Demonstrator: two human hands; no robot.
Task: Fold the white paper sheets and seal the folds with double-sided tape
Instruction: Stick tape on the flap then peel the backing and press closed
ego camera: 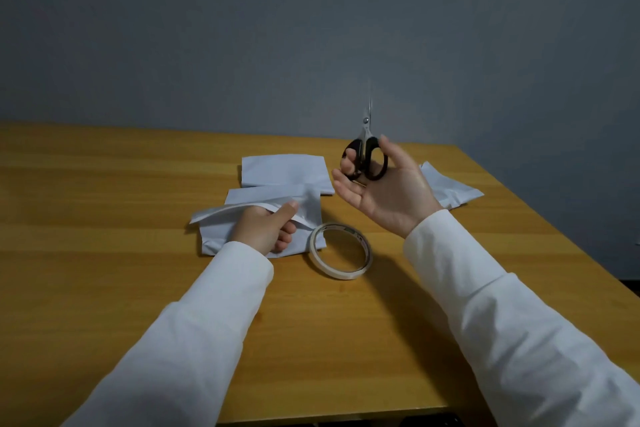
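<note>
The person's left hand [266, 229] rests low on the wooden tabletop [104, 218], thumb and curled fingers pinching the lifted flap of a folded white paper sheet [249, 215] that lies under it near the middle of the surface. The right hand [384, 184] is raised above the tabletop, palm turned toward the left, with its fingers threaded through the black loops of a pair of scissors [366, 153]; the blades point straight up and look closed together. Just beyond the held sheet lies a second folded paper [284, 172], flat, its near edge touching or overlapped by the first. A third crumpled white piece [450, 189] sits farther right, near the tabletop's edge, partly hidden behind the right hand. A roll of double-sided tape [341, 250] lies flat just beside the held sheet, its left rim over the paper's corner. Both arms wear white sleeves [485, 305].
</note>
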